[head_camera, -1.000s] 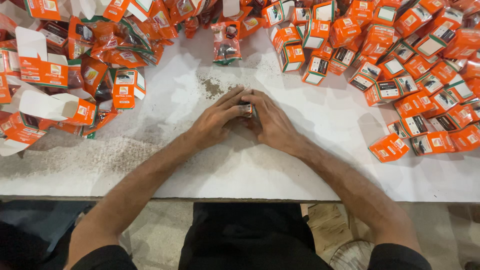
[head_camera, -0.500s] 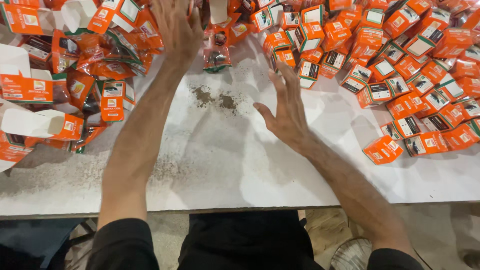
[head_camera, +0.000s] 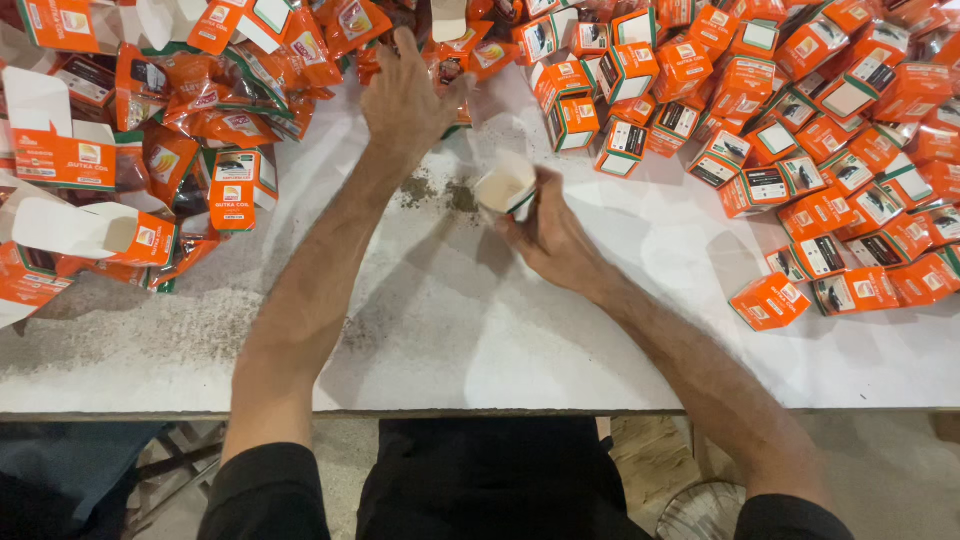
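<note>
My right hand (head_camera: 553, 240) grips a small open carton (head_camera: 505, 187), orange outside and white inside, its open mouth tilted up above the white table (head_camera: 450, 320). My left hand (head_camera: 405, 95) stretches to the far edge and lies with fingers apart on orange sachets (head_camera: 455, 65) in the pile; I see nothing gripped in it. A smudge of dark powder (head_camera: 435, 192) lies on the table between the two hands.
Closed orange cartons (head_camera: 820, 130) are heaped at the right and back. Open flat cartons and crumpled orange sachets (head_camera: 170, 130) crowd the left. One lone carton (head_camera: 768, 300) lies near my right forearm. Dusty residue (head_camera: 120, 330) covers the front left.
My right hand, open over the table half a second ago, now holds an open carton. The left hand has drawn back slightly from the far pile. Earlier both hands were together at the centre.
</note>
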